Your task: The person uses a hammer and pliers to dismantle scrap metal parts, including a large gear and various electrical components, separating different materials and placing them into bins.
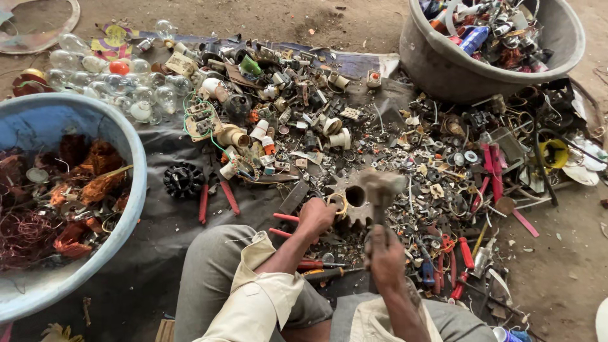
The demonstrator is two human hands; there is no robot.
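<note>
1. Head view, looking down on a seated person whose two forearms reach forward over a dark ground sheet point(158, 234) strewn with scrap electrical parts.
2. Left hand point(316, 215): forearm angled up from a rolled cream sleeve, wrist bent, fingers curled and pinching a small brass-coloured ring point(337, 204) against the edge of a large toothed metal gear point(354, 199).
3. Right hand point(385, 253): fist closed tight around the handle of a hammer point(380, 187), forearm nearly straight ahead; the blurred hammer head sits just above the gear, to the right of the ring.
4. Gear: lies flat on the sheet directly in front of the knees, its round centre hole visible between ring and hammer head.
5. Red-handled pliers point(215, 199) rest on the sheet to the left of the gear, beside a black ribbed wheel point(183, 179).
6. Screwdrivers point(320, 269) with red and orange handles lie between the two forearms.
7. Blue basin point(130, 158) at far left holds coils of copper wire point(57, 202).
8. Grey tub point(443, 69) at upper right is filled with mixed scrap.
9. Clear glass light bulbs point(114, 82) are heaped at upper left, beyond the blue basin.
</note>
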